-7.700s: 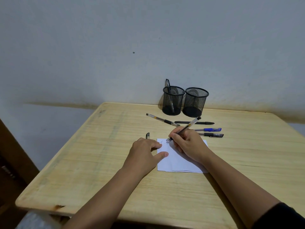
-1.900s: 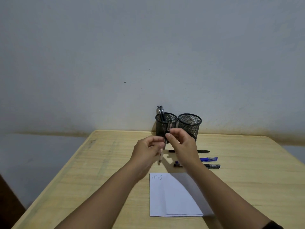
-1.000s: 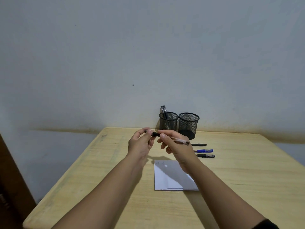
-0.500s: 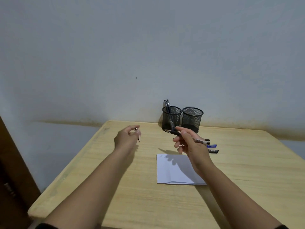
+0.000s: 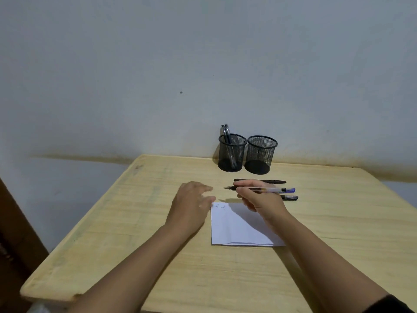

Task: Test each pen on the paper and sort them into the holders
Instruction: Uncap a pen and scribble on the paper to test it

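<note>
Our right hand point(image 5: 259, 197) pinched the pen point(image 5: 259, 189), lying crosswise, tip leftward above the paper point(image 5: 237, 229); our left hand point(image 5: 191, 204) lay open beside it.

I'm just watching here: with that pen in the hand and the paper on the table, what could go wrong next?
1. The pen in the right hand is uncapped, tip bare; it might mark the table rather than the paper.
2. The paper lies loose, and the left hand only meets its corner, so it could slide while writing.
3. The two holders look alike, so the pen could go in the wrong one.
</note>
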`<state>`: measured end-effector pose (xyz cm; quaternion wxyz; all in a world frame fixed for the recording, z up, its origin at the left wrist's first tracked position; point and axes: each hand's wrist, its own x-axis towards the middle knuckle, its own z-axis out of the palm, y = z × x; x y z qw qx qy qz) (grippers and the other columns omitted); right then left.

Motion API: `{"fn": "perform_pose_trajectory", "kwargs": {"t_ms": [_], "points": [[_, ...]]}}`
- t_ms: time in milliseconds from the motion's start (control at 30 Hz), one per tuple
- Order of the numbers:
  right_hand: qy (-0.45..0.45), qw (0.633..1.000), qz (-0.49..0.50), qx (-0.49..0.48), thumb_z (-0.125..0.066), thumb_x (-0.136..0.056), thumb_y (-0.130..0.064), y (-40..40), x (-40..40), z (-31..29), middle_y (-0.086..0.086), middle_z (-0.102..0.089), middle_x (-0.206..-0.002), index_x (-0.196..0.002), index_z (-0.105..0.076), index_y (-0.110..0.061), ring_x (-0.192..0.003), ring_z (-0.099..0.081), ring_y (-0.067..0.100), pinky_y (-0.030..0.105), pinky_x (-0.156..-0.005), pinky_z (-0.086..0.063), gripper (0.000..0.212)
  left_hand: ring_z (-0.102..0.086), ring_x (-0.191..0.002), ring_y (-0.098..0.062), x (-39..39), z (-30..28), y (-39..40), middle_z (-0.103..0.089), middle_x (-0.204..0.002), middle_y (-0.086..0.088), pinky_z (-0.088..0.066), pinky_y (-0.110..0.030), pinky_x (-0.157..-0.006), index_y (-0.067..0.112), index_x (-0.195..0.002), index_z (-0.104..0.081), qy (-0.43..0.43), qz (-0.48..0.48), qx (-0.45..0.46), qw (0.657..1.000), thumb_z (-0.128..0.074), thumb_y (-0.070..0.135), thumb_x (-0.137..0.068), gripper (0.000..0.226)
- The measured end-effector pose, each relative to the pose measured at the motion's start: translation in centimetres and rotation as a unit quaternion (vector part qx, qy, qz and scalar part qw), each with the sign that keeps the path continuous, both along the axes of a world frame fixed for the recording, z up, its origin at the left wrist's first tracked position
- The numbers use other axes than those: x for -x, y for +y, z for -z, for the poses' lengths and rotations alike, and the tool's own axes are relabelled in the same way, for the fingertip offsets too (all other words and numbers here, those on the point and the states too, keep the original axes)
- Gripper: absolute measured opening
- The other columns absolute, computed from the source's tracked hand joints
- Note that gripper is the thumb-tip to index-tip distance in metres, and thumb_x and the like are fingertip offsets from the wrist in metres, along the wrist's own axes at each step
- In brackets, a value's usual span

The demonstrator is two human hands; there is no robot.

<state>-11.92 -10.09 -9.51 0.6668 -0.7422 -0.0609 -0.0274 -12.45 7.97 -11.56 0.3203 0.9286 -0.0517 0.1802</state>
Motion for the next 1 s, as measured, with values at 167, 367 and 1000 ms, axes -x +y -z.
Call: {"fn": "perform_pose_trajectory", "kwargs": {"t_ms": [167, 367, 1000], "points": [[-0.014, 0.999, 0.013, 0.042, -0.058, -0.087, -0.009, -0.5, -0.6, 0.6, -0.005, -0.06, -0.059, -0.083, -0.07, -0.015, -0.053, -0.047, 0.01, 0.017, -0.048, -0.038, 0.014, -0.045, -0.121, -0.009, 1.3, 1.3, -1.6, -0.057, -0.128, 0.009, -0.031, -0.018, -0.1, 0.024, -0.124, -0.058, 0.038, 0.065, -0.054, 0.996, -0.062, 0.05, -0.079, 0.051], [-0.023, 0.991, -0.013, 0.132, -0.05, -0.092, -0.012, -0.8, -0.4, 1.4, -0.005, -0.06, -0.063, -0.083, -0.066, -0.012, -0.057, -0.053, 0.005, 0.012, -0.051, -0.043, 0.019, -0.046, -0.123, -0.008, 1.1, 1.8, -1.3, -0.056, -0.131, 0.006, -0.026, -0.011, -0.093, 0.02, -0.126, -0.057, 0.047, 0.067, -0.029, 0.996, -0.067, 0.048, -0.077, 0.057], [-0.064, 0.975, -0.01, 0.21, -0.049, -0.087, -0.012, -0.9, -1.2, 2.6, -0.008, -0.059, -0.058, -0.078, -0.065, -0.008, -0.053, -0.052, 0.0, 0.013, -0.052, -0.04, 0.019, -0.045, -0.124, -0.007, 1.1, 1.8, -1.2, -0.054, -0.133, 0.007, -0.026, -0.011, -0.094, 0.021, -0.127, -0.057, 0.058, 0.073, -0.021, 0.995, -0.067, 0.049, -0.076, 0.06]]}}
